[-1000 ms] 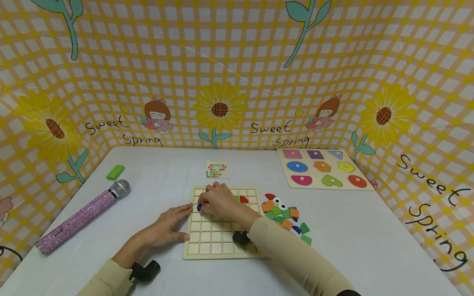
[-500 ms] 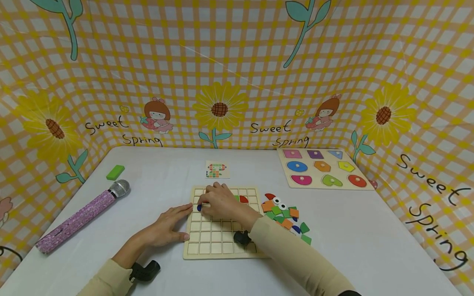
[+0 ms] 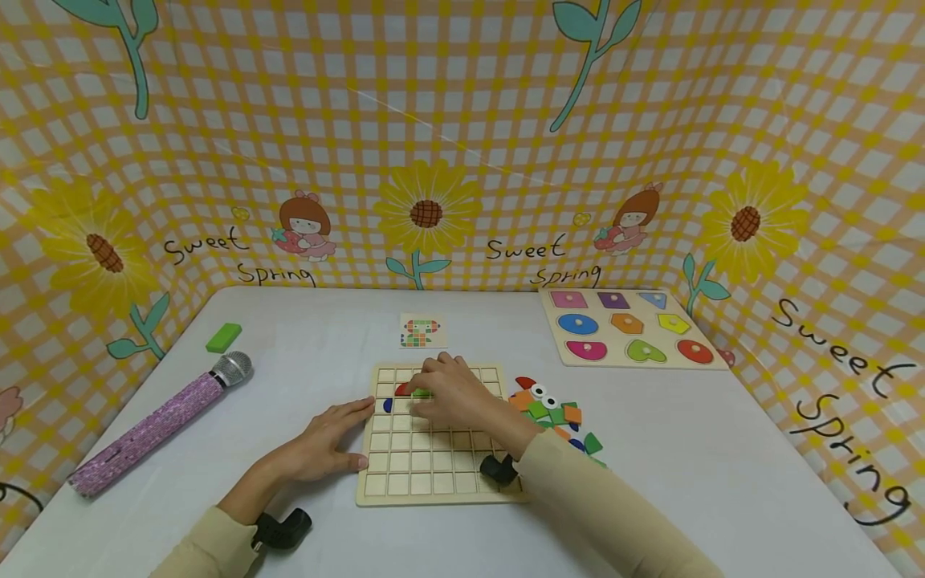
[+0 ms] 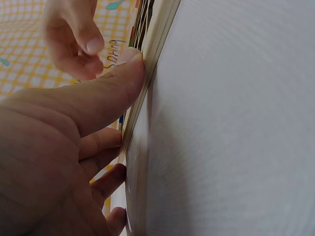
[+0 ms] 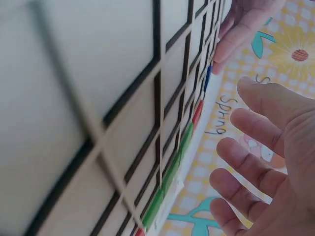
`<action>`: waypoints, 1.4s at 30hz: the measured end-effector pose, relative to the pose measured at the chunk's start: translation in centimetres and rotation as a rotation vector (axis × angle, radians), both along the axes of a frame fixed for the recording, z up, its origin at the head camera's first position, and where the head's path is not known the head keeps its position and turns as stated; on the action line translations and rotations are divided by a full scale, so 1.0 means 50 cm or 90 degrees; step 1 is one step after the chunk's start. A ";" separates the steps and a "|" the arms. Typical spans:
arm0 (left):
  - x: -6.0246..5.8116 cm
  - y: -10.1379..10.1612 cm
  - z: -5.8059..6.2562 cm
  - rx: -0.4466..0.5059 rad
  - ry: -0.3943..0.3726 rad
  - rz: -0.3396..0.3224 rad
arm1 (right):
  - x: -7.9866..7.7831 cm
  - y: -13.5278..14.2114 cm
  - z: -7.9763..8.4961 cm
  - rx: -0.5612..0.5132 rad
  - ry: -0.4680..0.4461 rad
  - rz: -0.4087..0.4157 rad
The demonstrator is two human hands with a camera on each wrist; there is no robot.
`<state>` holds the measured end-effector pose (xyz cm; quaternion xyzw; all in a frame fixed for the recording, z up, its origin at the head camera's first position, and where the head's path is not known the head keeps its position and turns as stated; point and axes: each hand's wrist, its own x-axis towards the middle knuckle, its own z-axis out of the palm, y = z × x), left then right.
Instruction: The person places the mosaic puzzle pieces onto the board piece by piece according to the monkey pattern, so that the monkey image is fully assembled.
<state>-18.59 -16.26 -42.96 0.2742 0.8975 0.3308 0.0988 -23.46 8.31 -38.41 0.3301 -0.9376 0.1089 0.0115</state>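
Note:
In the head view, a wooden grid board (image 3: 376, 496) lies on the table. My left hand (image 3: 321, 449) rests at its left edge; in the left wrist view the thumb (image 4: 106, 96) and fingertips touch the board's side. My right hand (image 3: 462, 397) hovers over the upper rows, holding nothing, its fingers spread and slightly bent in the right wrist view. A blue half-round piece (image 3: 388, 405) sits in a left cell, with a red piece (image 3: 401, 389) up and right of it. Green pieces (image 5: 171, 169) follow along that row, ending at another red one; the hand partly hides them in the head view.
Right of the board is a heap of coloured pieces (image 3: 555, 415), two with eyes. A pattern card (image 3: 423, 330) lies behind the board. A shape puzzle (image 3: 627, 360) stands back right; a pink glittery microphone (image 3: 155, 425) and green block (image 3: 223, 337) lie left.
My right hand has drawn away to the right from the blue and red pieces, uncovering the red piece and part of a green one. The left hand stays at the board's edge.

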 end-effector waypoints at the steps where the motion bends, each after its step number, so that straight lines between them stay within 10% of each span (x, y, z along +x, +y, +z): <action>1: 0.000 0.000 0.000 0.001 -0.002 0.000 | 0.002 0.008 0.002 -0.011 0.001 -0.001; 29: -0.005 -0.001 -0.006 -0.005 0.007 -0.010 | 0.069 0.340 -0.009 -0.064 0.043 -0.173; 42: -0.004 -0.001 -0.008 -0.005 0.005 -0.007 | 0.071 0.409 -0.027 -0.041 0.028 -0.230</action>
